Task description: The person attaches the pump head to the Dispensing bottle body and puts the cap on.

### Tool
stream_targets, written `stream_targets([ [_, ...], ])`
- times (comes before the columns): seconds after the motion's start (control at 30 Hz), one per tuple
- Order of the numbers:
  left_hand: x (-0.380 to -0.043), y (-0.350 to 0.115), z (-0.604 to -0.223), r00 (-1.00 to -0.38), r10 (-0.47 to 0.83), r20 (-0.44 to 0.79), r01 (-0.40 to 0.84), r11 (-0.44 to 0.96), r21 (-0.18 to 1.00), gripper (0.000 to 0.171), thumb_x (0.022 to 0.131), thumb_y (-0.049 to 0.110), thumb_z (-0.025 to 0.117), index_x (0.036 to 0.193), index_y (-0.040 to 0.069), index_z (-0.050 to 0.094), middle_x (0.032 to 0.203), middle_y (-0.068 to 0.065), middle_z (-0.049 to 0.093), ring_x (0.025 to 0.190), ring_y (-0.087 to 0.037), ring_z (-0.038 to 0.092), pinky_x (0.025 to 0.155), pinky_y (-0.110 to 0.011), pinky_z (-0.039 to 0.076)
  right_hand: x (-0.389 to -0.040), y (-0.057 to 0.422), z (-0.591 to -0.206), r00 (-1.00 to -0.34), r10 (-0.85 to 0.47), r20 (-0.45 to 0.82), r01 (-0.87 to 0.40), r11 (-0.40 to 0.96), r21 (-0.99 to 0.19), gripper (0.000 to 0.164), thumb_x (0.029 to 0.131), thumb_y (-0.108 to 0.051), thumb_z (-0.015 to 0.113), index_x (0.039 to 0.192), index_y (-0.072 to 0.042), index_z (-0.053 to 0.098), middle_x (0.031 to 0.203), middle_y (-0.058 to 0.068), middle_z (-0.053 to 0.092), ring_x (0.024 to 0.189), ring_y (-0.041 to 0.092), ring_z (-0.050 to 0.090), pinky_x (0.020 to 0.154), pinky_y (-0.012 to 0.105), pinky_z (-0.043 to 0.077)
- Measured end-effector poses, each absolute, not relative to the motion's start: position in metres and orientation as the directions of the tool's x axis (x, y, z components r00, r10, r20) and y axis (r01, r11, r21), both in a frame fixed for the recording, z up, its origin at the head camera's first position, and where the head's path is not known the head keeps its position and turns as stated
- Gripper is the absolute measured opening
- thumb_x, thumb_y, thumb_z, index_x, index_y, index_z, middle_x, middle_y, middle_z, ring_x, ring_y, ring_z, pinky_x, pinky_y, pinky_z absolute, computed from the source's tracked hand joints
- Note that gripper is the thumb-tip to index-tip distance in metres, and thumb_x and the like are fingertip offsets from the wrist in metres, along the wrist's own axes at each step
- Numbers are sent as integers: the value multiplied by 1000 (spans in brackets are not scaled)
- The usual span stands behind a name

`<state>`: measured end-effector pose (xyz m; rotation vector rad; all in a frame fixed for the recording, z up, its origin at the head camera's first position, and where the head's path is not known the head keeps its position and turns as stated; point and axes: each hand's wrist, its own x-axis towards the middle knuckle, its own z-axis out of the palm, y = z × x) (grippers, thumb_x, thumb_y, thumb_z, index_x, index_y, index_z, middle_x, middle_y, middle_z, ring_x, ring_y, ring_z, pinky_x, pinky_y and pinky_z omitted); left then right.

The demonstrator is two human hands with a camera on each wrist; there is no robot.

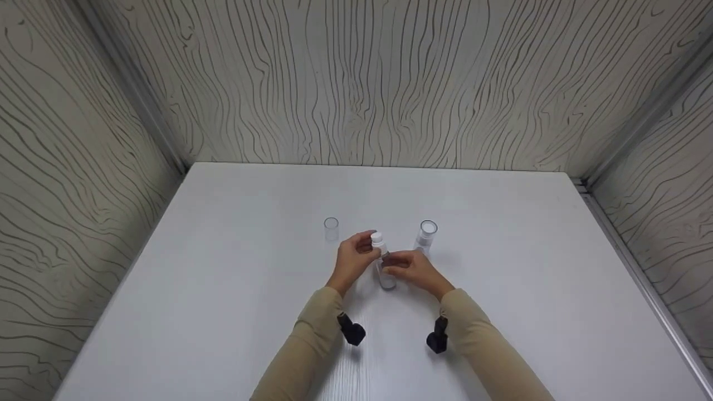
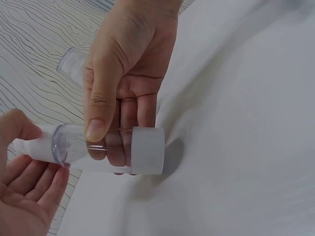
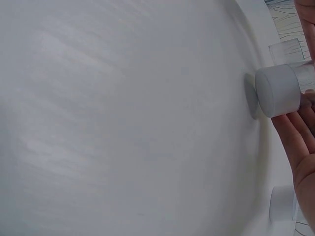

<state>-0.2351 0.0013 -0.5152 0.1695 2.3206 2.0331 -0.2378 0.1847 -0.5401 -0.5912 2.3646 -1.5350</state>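
A small clear bottle with a white top and a white base is held between both hands, just over the table. My left hand pinches the white upper part between thumb and fingers. Lower down, my right hand grips the clear body, its thumb in front and fingers behind, seen through the plastic in the left wrist view. The base shows near the right edge of the right wrist view. Whether the white top is turning cannot be told.
A clear open-rimmed cylinder, like a cap, stands on the white table beyond my left hand. A second similar bottle stands just beyond my right hand. Wood-patterned panels enclose the table's back and sides.
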Motion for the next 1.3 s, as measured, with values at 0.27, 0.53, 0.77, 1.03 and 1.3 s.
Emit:
stream_targets([
  [0.27,-236,2,-514,-990,140,25,39,100,994,46,85,-1,60,129,-10,53,127,-29,61,118,-37,62,100,-37,54,-237,185,-539,-888,-459,0,-189,366,-911,38,89,-11,67,119,13,60,116,31,66,112,44,63,95,30,56],
  [0.53,-236,0,-517,-995,99,-1,9,100,995,44,85,6,68,126,-5,58,122,-25,65,113,-33,66,95,-32,57,-237,184,-540,-891,-454,3,-186,359,-915,37,88,-10,68,117,13,62,113,31,67,109,44,64,88,14,54],
  [0.77,-235,2,-519,-1000,12,10,11,105,994,42,81,13,76,118,-2,64,113,-20,70,106,-28,69,91,-29,58,-237,185,-540,-888,-460,17,-215,382,-899,36,88,-11,68,117,11,63,113,29,68,108,42,66,91,20,56],
  [1.03,-232,4,-517,-999,-45,32,25,145,989,45,75,19,82,111,-2,66,104,-18,71,97,-25,70,87,-28,59,-236,184,-538,-888,-459,-12,-190,390,-901,41,90,-16,68,119,11,61,116,29,67,110,38,66,88,17,56],
  [1.3,-232,4,-517,-998,-40,51,44,155,987,40,75,17,82,108,-1,67,103,-17,71,96,-24,70,85,-26,59,-237,184,-539,-881,-472,14,-209,365,-907,39,89,-13,67,117,14,61,114,32,66,108,39,66,87,14,55],
])
